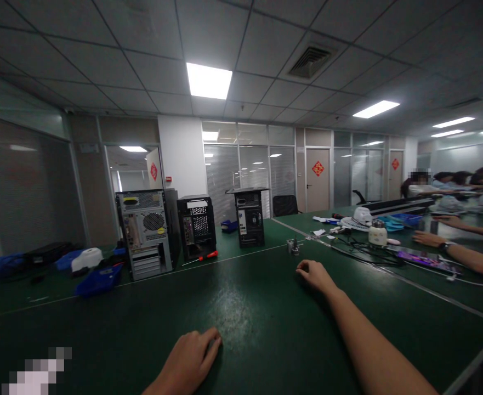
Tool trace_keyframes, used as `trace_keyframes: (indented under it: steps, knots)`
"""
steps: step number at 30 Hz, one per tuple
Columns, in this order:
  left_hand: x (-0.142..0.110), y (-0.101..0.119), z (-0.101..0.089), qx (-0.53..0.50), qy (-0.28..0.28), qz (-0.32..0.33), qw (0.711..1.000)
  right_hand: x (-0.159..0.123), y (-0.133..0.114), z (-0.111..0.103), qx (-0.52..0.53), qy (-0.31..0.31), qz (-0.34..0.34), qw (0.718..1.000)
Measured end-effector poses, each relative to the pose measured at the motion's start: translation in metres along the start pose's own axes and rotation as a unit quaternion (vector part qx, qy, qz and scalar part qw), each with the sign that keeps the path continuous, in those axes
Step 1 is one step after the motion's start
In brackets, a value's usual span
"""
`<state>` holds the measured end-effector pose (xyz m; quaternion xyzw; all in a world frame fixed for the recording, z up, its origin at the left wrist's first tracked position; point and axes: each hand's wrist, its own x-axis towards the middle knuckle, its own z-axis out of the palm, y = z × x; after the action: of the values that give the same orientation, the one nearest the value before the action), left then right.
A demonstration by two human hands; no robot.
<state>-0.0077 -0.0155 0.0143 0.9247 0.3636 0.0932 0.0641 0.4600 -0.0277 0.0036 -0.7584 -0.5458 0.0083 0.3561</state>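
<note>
Both of my hands rest on the green tabletop [261, 312]. My left hand [189, 359] lies near the front edge of the view, its fingers curled in with the thumb against them; nothing shows in it. Farther forward and to the right, my right hand [316, 275] is loosely curled, also with nothing visible between its fingers. Just beyond it stands a small metal item [294, 247], too small to name. Ahead are three computer cases: a large grey one [146, 236], a black one [197, 227] and a smaller black one [249, 216] with a flat panel on top.
A red-handled screwdriver [207, 256] lies before the middle case. Blue trays [99, 280] sit at left. At right are a cream jar [378, 235], black cables [358, 252], a phone-like lit screen [426, 260] and other people's hands [428, 240]. An office chair [285, 205] stands behind.
</note>
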Motion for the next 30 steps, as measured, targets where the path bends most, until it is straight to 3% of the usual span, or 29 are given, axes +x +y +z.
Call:
trace_keyframes:
  steps: [13,30]
  knots:
    - [0.000,0.000,-0.001,-0.003,0.003,0.004,1.000,-0.001,0.001,0.001,0.082,0.070,-0.019,0.994]
    - [0.001,0.002,-0.003,0.013,-0.005,0.001,1.000,0.001,0.001,-0.008,0.019,0.024,-0.007,1.000]
